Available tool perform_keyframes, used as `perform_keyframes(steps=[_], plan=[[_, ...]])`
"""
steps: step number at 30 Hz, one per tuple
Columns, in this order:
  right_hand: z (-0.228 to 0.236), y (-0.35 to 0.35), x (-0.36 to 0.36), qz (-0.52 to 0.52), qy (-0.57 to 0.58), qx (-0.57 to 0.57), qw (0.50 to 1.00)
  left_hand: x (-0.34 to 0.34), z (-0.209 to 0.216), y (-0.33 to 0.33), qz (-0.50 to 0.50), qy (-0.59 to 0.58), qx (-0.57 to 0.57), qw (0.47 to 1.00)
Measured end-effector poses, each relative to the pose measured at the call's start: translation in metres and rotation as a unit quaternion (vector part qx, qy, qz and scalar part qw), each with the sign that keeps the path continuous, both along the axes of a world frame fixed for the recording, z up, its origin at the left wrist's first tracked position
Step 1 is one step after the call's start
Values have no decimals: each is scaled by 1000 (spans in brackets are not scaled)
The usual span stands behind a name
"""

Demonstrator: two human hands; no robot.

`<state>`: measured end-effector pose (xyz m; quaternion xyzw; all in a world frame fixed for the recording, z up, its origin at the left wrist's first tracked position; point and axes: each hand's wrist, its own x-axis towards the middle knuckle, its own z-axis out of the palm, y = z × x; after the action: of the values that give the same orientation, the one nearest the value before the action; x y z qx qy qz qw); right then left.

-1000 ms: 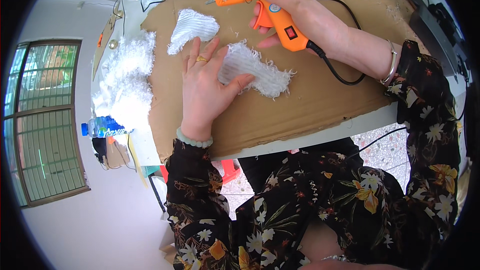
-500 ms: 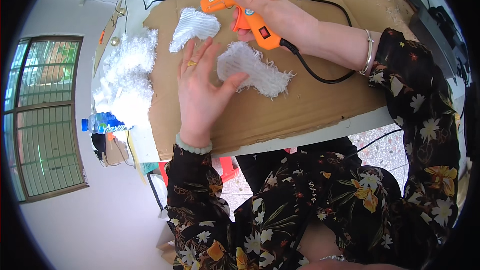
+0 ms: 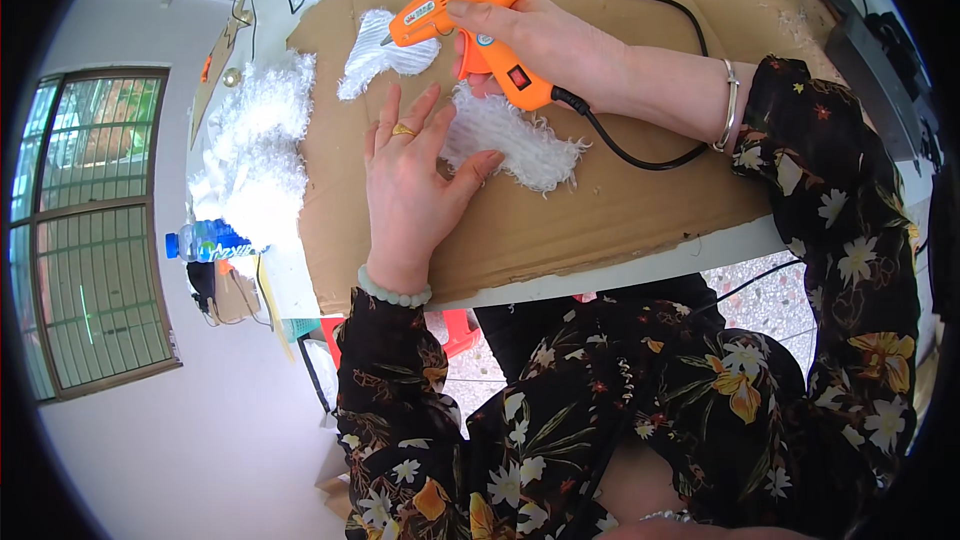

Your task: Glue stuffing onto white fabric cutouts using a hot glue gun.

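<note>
Orange glue gun (image 3: 492,55), tight in the right hand (image 3: 565,45), points left over the far white cloth (image 3: 372,48). The left hand (image 3: 405,185), spread and gripping nothing, has its thumb over the near white cloth (image 3: 518,145).

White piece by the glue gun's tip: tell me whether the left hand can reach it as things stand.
Probably yes: the left hand lies just short of the white piece, with cardboard between. The glue gun in the right hand overlaps its right part, so the left part looks freer.
</note>
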<state>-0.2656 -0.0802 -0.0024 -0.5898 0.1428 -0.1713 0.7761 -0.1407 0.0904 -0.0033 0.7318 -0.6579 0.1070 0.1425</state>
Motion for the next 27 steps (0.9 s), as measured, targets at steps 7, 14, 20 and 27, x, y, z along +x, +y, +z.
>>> perform_keyframes(steps=[7, 14, 20, 27], plan=[[0, 0, -1, -6, 0, 11, 1000, 3, 8, 0, -31, 52, 15, 998], [-3, 3, 5, 11, -10, 7, 1000, 19, -2, 22, 51, 233, -30, 971], [-5, 0, 4, 8, -4, -5, 1000, 2, -1, 17, -1, 58, 32, 998], [0, 2, 1, 1, 13, -12, 1000, 7, 8, 23, 5, 254, -36, 967]])
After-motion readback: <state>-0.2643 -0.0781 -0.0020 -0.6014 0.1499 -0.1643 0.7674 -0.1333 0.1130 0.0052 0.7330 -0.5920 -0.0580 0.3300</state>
